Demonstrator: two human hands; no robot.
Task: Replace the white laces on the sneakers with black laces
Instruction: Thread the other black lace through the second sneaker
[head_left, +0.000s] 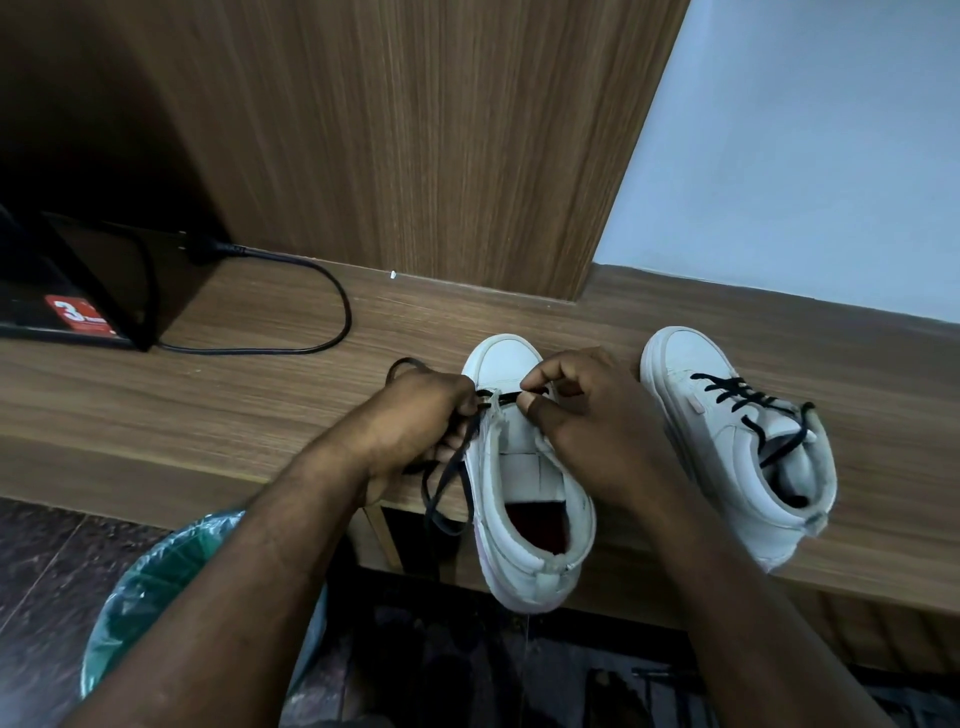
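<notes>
desk-side relacing: a person's left hand (415, 415) and right hand (587, 415) meet over the front of a white shoe (524, 493) lying on a wooden ledge (260, 405), its heel past the edge. fingers cover the lowest eyelets, so how the black lace (504, 397) runs through them cannot be made out; only a short stretch shows between the hands. the left hand's fingers curl round the lace, whose loose strands hang below the ledge's edge; the right hand pinches it between thumb and forefinger. a dark red lining shows inside the shoe. a second shoe (737, 441), to the right, is already laced in black. at lower left, a bin (156, 582) with a green liner is largely hidden by the left forearm, its contents unseen. a black box (78, 312) with a red sticker is cut off at the left edge; a cable (311, 291) loops beside it.
</notes>
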